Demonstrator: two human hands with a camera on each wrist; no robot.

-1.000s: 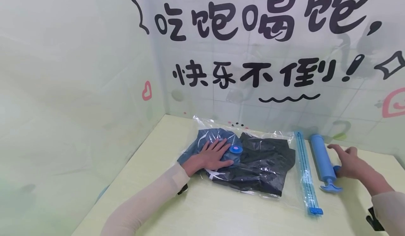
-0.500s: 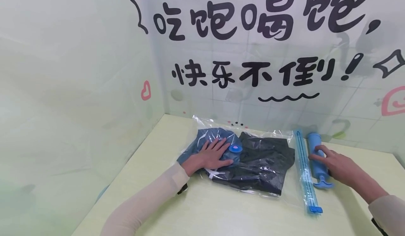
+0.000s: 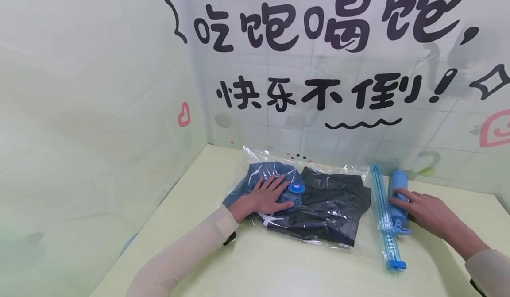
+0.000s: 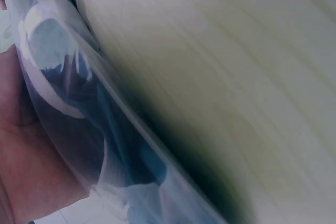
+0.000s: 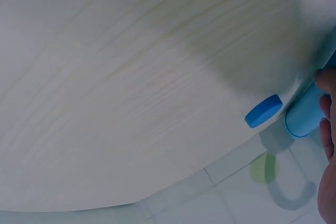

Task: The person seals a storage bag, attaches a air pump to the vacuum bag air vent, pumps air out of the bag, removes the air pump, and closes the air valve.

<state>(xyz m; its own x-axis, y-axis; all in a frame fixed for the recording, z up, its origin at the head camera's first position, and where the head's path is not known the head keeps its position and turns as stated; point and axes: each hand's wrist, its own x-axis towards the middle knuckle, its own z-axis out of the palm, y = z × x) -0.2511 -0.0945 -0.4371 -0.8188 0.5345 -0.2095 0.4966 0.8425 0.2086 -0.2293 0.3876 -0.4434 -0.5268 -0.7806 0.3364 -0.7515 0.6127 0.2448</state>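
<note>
My left hand lies flat with fingers spread on a clear vacuum storage bag. Inside the bag are a blue garment and a black garment. Just right of the fingertips sits the bag's round blue valve with a pink centre. My right hand grips the barrel of a light blue hand pump, its T-handle toward me. In the right wrist view, curled fingers lie round the pump. In the left wrist view, the palm presses against the bag's side.
A teal zip strip with a blue slider closes the bag's right end, beside the pump. In the right wrist view a small blue cap stands on the pale wooden table. Printed walls border the back and left.
My right hand has moved left from beside the pump onto its barrel. The pump has shifted slightly left and turned a little. My left hand stays in place on the bag.
</note>
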